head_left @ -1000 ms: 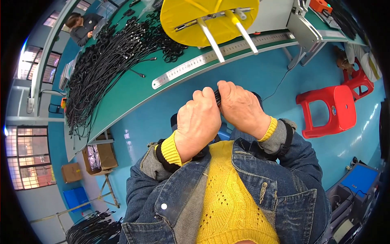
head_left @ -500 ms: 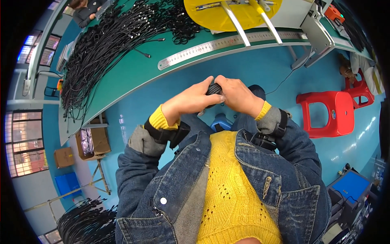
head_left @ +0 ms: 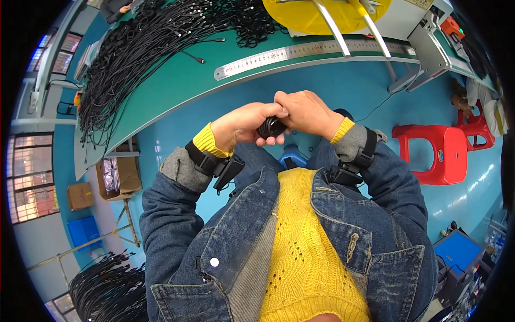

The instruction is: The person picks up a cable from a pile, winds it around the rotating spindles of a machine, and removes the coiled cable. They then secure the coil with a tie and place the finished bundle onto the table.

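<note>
— Holding a small coiled black cable (head_left: 271,127) with both hands, the person keeps it in front of the chest, on the near side of the green workbench (head_left: 177,86). The left hand (head_left: 244,124) is closed on the coil from the left, its fingers curled under it.

— And the right hand (head_left: 303,112)?

— It is closed over the same coil from the right and from above, so the two hands touch each other around it. Most of the coil is hidden between them.

— What lies on the bench?

— A long metal ruler (head_left: 300,53) runs along its near edge. On the far left there is a big heap of loose black cables (head_left: 134,48), well apart from the hands. On the far side, in the middle, a yellow round disc (head_left: 316,16) shows behind two metal bars.

— Anything on the floor?

— A red plastic stool (head_left: 440,153) stands to the right, and a cardboard box (head_left: 119,174) sits under the left end of the bench
</note>
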Tool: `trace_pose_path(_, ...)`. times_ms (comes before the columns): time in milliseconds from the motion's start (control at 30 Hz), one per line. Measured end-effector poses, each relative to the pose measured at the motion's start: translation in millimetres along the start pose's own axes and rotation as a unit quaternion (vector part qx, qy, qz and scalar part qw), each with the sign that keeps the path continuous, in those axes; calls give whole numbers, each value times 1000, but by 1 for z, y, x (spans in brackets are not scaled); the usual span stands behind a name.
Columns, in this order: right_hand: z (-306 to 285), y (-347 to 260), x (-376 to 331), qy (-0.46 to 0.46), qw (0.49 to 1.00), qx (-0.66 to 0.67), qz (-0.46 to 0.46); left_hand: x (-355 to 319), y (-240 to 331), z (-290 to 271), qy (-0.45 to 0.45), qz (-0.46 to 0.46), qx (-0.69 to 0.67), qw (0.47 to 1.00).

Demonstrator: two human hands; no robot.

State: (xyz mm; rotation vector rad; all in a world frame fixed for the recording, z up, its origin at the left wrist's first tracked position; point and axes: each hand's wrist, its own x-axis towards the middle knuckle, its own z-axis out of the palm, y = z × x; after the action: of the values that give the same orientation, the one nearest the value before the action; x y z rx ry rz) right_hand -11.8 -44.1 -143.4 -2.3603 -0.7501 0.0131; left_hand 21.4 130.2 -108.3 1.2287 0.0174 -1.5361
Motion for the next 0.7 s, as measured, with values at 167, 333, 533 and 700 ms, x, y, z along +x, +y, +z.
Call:
trace_pose_path(167,7,8,5,24,998,15,-56,-1,-7,21,129,55,105,985)
trace_pose_path(333,22,3,-5,69,993,-9,-99,4,-33,25,114,103,51,987)
trace_pose_path(533,26,-1,5,94,982,-26,-163,16,-56,7,149,195,147,958)
trace_pose_path(700,28,-4,31,55,982,-112,-142,6,-57,-6,152,207,-10,966)
